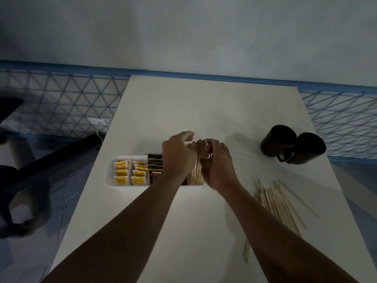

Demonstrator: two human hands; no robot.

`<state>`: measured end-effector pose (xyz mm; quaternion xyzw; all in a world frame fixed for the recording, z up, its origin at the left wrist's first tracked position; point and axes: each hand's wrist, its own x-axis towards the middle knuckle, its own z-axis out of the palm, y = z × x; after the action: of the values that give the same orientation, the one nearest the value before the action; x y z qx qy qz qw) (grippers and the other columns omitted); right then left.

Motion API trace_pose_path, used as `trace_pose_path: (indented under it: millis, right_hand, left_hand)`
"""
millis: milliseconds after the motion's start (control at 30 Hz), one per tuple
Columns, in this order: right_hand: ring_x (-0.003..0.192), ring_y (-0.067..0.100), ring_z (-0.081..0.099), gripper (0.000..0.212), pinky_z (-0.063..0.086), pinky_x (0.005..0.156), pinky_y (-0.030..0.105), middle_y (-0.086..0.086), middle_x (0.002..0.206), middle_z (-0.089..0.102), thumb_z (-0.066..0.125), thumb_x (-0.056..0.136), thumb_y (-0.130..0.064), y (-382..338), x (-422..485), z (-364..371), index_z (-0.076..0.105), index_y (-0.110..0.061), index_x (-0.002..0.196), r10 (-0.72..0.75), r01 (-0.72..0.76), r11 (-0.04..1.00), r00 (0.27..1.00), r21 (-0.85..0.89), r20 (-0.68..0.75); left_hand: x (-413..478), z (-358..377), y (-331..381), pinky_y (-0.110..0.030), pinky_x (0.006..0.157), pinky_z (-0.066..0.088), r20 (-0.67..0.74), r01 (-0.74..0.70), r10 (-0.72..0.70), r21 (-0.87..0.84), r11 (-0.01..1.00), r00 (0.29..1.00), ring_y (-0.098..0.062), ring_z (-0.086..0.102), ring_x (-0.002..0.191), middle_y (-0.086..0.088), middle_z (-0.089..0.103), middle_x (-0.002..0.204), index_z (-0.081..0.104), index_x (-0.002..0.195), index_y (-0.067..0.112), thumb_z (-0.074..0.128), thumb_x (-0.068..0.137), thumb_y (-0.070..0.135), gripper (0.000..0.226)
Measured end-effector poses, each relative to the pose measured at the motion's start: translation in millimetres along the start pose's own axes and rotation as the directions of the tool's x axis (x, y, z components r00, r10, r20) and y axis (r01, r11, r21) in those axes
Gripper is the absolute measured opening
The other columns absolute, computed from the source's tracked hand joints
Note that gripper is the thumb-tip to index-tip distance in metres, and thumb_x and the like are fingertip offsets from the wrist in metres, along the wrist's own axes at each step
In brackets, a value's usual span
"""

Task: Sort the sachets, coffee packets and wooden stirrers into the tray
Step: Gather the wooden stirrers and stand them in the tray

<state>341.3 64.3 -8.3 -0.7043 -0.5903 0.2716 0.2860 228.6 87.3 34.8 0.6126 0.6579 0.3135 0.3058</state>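
I see a bundle of wooden stirrers (196, 170) standing in the right end of the white tray (109, 176), my left hand (178, 158) and right hand (216, 166) closed around it. Beside it sit coffee packets (155, 170), then yellow sachets (130, 172). Loose stirrers (285, 203) lie on the table (204, 111) near two dark mugs (293, 147).

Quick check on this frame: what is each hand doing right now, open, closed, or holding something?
Left hand: fingers curled against the bundle of wooden stirrers in the tray.
Right hand: closed on the same bundle from the other side.
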Motion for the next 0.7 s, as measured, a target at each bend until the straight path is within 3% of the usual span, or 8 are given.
trace_pose_path:
  millis: [100, 167, 267, 367, 500, 700]
  right_hand:
    - [0.088, 0.010, 0.061, 0.027, 0.048, 0.070, 0.013, -0.008, 0.096, 0.060, 0.065, 0.089, -0.002, 3, 0, -6, 0.060, -0.011, 0.114, 0.067, -0.062, 0.996, 0.996, 0.069, -0.066]
    - [0.085, 0.011, 0.063, 0.016, 0.041, 0.065, 0.007, -0.006, 0.092, 0.066, 0.065, 0.092, -0.007, 5, 1, -3, 0.065, -0.011, 0.108, 0.097, -0.090, 0.994, 0.990, 0.068, -0.101]
    - [0.086, 0.013, 0.067, 0.015, 0.051, 0.072, 0.018, -0.004, 0.093, 0.074, 0.063, 0.092, -0.010, 11, 3, 4, 0.074, -0.015, 0.101, 0.102, -0.101, 0.995, 0.988, 0.013, -0.116]
    - [0.088, 0.017, 0.069, 0.016, 0.058, 0.081, 0.035, -0.003, 0.094, 0.075, 0.064, 0.091, -0.014, 13, 1, 7, 0.075, -0.023, 0.099, 0.154, -0.155, 0.988, 0.984, -0.009, -0.088]
    - [0.099, 0.022, 0.068, 0.016, 0.056, 0.093, 0.039, 0.002, 0.106, 0.075, 0.067, 0.093, -0.020, 17, -2, 8, 0.075, -0.019, 0.106, 0.166, -0.165, 0.986, 0.984, 0.016, -0.065]
    - [0.103, 0.021, 0.067, 0.023, 0.055, 0.095, 0.039, 0.003, 0.111, 0.073, 0.069, 0.091, -0.025, 27, -3, -2, 0.072, -0.017, 0.112, 0.178, -0.176, 0.983, 0.983, 0.051, -0.038]
  left_hand:
    - [7, 0, 2, -0.026, 0.107, 0.038, 0.109, -0.030, 0.026, 0.043, 0.999, 0.994, -0.019, 0.056, 0.126, -0.003, 0.061, 0.135, 0.060, 0.133, 0.022, 0.056, 0.096, 0.020, 0.037]
    - [11, 3, 2, -0.028, 0.108, 0.039, 0.190, -0.064, 0.049, 0.072, 0.995, 0.981, -0.019, 0.053, 0.129, -0.002, 0.057, 0.140, 0.058, 0.135, 0.022, 0.054, 0.099, 0.022, 0.037]
    - [16, 9, 1, -0.031, 0.105, 0.045, 0.264, -0.126, 0.078, 0.168, 0.978, 0.961, -0.020, 0.059, 0.122, -0.001, 0.063, 0.132, 0.065, 0.128, 0.022, 0.051, 0.099, 0.021, 0.032]
    - [17, 8, 4, -0.037, 0.088, 0.056, 0.290, -0.125, 0.066, 0.190, 0.974, 0.955, -0.023, 0.067, 0.100, -0.006, 0.073, 0.109, 0.072, 0.115, 0.020, 0.051, 0.097, 0.017, 0.027]
    - [17, 8, 7, -0.039, 0.085, 0.058, 0.290, -0.117, 0.062, 0.175, 0.978, 0.955, -0.023, 0.066, 0.103, -0.009, 0.072, 0.112, 0.071, 0.116, 0.014, 0.057, 0.096, 0.021, 0.026]
    - [11, 8, 19, -0.030, 0.079, 0.060, 0.187, -0.074, 0.064, 0.049, 0.996, 0.980, -0.023, 0.066, 0.109, -0.009, 0.064, 0.129, 0.065, 0.127, 0.014, 0.058, 0.096, 0.021, 0.033]
